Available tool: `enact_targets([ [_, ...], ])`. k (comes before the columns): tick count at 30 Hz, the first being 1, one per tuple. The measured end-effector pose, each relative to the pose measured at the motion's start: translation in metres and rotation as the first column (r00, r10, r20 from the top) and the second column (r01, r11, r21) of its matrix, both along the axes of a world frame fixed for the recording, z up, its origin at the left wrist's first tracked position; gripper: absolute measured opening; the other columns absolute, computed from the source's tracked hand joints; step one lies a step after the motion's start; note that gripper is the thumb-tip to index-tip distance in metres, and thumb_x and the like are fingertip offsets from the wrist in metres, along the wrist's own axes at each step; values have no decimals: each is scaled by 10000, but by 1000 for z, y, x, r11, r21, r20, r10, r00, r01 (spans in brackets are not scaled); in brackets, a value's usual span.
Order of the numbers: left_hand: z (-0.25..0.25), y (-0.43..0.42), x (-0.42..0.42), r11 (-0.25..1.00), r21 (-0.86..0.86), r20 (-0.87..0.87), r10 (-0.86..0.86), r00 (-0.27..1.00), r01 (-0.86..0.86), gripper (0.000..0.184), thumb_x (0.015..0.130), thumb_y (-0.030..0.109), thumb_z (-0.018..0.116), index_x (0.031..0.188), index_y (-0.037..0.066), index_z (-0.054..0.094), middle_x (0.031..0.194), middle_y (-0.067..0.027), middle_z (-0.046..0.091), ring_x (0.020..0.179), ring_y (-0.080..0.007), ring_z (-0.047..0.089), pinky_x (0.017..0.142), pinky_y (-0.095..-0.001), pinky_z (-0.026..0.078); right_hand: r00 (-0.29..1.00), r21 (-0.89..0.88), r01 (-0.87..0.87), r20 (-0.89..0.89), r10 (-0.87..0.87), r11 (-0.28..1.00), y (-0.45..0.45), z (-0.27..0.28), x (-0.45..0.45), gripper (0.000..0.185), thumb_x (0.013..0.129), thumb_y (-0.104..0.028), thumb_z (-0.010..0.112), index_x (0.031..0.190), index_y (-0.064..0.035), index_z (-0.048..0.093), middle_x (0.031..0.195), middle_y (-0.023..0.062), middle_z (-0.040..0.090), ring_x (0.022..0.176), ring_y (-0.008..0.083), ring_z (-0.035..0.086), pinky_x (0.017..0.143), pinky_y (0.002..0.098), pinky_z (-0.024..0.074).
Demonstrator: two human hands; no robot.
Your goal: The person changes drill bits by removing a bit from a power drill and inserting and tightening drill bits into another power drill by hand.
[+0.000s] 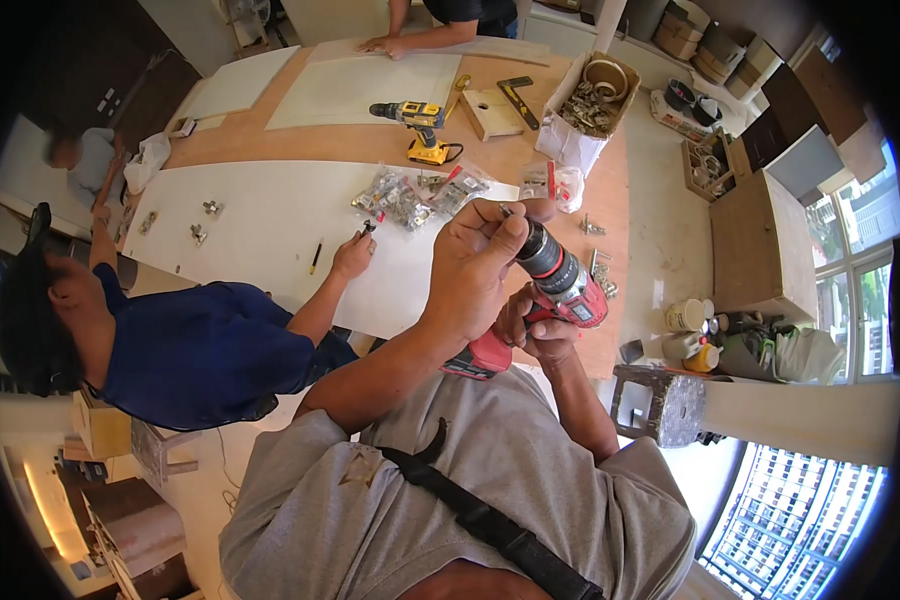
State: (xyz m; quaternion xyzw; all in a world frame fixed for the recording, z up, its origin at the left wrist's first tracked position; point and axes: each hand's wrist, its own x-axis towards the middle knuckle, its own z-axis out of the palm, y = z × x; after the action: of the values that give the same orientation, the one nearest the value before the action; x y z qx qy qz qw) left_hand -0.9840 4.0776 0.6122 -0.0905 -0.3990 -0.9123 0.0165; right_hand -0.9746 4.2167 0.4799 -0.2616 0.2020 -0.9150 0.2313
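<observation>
A red and black cordless drill is held up in front of my chest, its chuck pointing up and to the left. My right hand wraps around its grip, near the trigger. At the chuck, my left hand has its fingers closed on a small drill bit, of which only a short dark piece shows. Behind the hands, bags of metal hardware lie on a white panel. Loose metal fittings rest on the wooden table beside the drill.
A yellow drill stands farther back, near a square and an open box of hardware. On my left, a co-worker in a dark blue shirt holds a small dark item over the panel. Other people are at the far side and left end.
</observation>
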Motion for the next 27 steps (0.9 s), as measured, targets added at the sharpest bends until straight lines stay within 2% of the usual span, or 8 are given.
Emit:
enact_targets([
  [7, 0, 3, -8, 996, -78, 8, 48, 999, -47, 128, 979, 146, 636, 1014, 43, 568, 1169, -180, 671, 1128, -244, 640, 1012, -392, 503, 1000, -57, -8, -9, 7, 998, -3, -2, -7, 334, 752, -134, 713, 1024, -7, 567, 681, 130, 614, 579, 234, 562, 574, 357, 442],
  [19, -7, 8, -24, 991, -132, 34, 38, 999, -33, 145, 961, 154, 668, 977, 44, 575, 1127, -172, 689, 1029, -192, 664, 914, -347, 543, 999, -118, -20, 30, 24, 993, -2, -12, -16, 343, 752, -129, 693, 1044, -7, 563, 674, 136, 611, 567, 236, 550, 574, 361, 433],
  [22, -10, 8, -29, 997, -78, 67, 8, 998, -3, 149, 961, 161, 666, 977, 45, 575, 1116, -172, 693, 1040, -201, 664, 914, -351, 547, 999, -122, -15, 42, 20, 992, -1, -12, -16, 336, 748, -118, 692, 1036, -6, 561, 675, 135, 612, 570, 236, 551, 571, 361, 432],
  [27, -12, 9, -33, 1000, -21, 71, 19, 997, -18, 154, 983, 188, 630, 988, 43, 578, 1117, -173, 693, 1082, -246, 662, 957, -386, 532, 997, -14, 59, 47, -58, 998, 3, -9, -15, 318, 754, -91, 698, 1034, -17, 566, 684, 118, 606, 585, 220, 562, 578, 340, 442],
])
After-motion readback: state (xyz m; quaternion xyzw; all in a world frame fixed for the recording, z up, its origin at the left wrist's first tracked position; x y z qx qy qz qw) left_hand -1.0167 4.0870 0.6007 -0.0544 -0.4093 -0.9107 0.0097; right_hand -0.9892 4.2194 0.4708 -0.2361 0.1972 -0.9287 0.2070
